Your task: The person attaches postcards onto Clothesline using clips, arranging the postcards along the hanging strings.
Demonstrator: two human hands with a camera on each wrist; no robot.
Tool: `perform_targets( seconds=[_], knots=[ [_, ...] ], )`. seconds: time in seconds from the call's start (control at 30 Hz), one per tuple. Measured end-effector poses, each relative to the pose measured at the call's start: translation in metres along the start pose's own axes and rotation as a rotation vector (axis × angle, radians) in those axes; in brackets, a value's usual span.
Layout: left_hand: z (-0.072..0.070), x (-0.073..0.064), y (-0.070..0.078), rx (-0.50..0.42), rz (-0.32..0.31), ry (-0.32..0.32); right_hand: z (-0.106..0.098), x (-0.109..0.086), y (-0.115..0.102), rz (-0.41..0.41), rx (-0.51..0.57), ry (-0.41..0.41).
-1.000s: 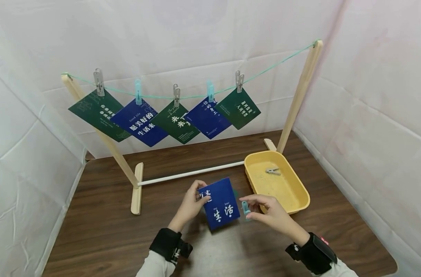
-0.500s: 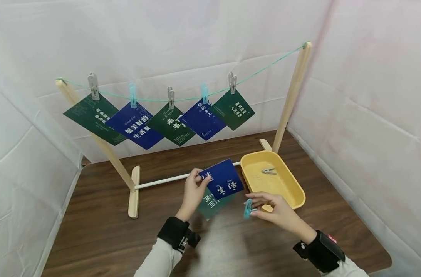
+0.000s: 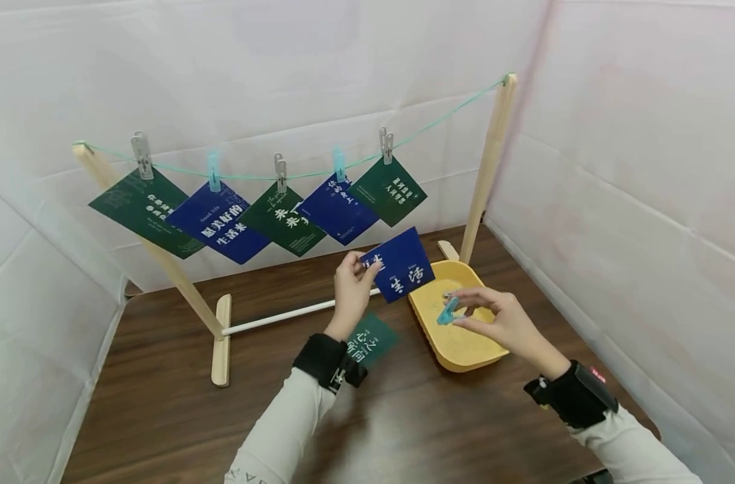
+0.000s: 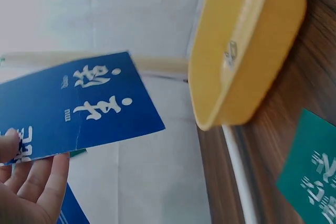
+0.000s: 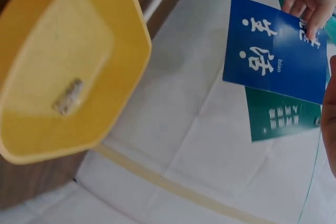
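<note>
My left hand (image 3: pixel 354 289) pinches a blue card (image 3: pixel 403 263) with white lettering by its left edge, thumb in front and fingers behind. The card is raised over the table, overlapping the yellow basin's rim in the head view. To its right, my right hand (image 3: pixel 494 316) holds a light blue clothespin (image 3: pixel 448 312) between thumb and fingers, above the basin. In the left wrist view the blue card (image 4: pixel 94 103) shows whole apart from its gripped end. Only a piece of my right hand (image 5: pixel 331 121) enters the right wrist view, and the clothespin is out of sight there.
A green string (image 3: pixel 446 119) spans two wooden posts, with several green and blue cards clipped along it by grey and light blue clothespins. A yellow basin (image 3: pixel 464 359) stands at right, a grey clothespin (image 5: pixel 68 97) inside it. A green card (image 3: pixel 372 341) lies on the table.
Both hands have moved up and forward, the left carrying the blue card toward the line, the right bringing the clothespin over the basin. The green card on the table has come into view.
</note>
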State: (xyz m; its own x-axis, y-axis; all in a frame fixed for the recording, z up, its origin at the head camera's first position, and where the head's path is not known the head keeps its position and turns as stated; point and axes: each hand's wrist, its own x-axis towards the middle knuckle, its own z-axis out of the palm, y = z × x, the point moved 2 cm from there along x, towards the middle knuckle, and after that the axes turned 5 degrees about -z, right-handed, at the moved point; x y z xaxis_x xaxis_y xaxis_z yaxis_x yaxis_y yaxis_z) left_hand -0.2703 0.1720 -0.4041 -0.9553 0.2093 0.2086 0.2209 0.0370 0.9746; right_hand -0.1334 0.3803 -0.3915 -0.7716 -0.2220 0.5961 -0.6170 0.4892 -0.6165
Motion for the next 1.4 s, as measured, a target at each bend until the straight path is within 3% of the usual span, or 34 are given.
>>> perform_targets(
  seconds=[0.23,0.47,0.6,0.77,0.97,1.2,1.4],
  knots=[
    [0.020,0.028,0.027,-0.045,-0.002,-0.001,-0.024,0.040,0.001,0.036,-0.130,0.008],
    [0.036,0.061,0.056,-0.069,-0.066,0.065,-0.050,0.102,-0.004,-0.108,-0.203,0.051],
    [0.046,0.073,0.069,-0.093,-0.101,0.099,-0.068,0.135,-0.005,-0.106,-0.282,0.057],
    [0.059,0.082,0.079,-0.097,-0.135,0.121,-0.086,0.178,-0.009,-0.058,-0.427,0.017],
    [0.072,0.092,0.075,-0.162,-0.140,0.137,-0.098,0.225,-0.018,-0.039,-0.583,-0.041],
    [0.083,0.092,0.079,-0.195,-0.167,0.196,-0.100,0.253,-0.026,0.061,-0.621,-0.092],
    [0.091,0.092,0.080,-0.182,-0.177,0.187,-0.104,0.256,-0.023,0.089,-0.631,-0.038]
  ],
)
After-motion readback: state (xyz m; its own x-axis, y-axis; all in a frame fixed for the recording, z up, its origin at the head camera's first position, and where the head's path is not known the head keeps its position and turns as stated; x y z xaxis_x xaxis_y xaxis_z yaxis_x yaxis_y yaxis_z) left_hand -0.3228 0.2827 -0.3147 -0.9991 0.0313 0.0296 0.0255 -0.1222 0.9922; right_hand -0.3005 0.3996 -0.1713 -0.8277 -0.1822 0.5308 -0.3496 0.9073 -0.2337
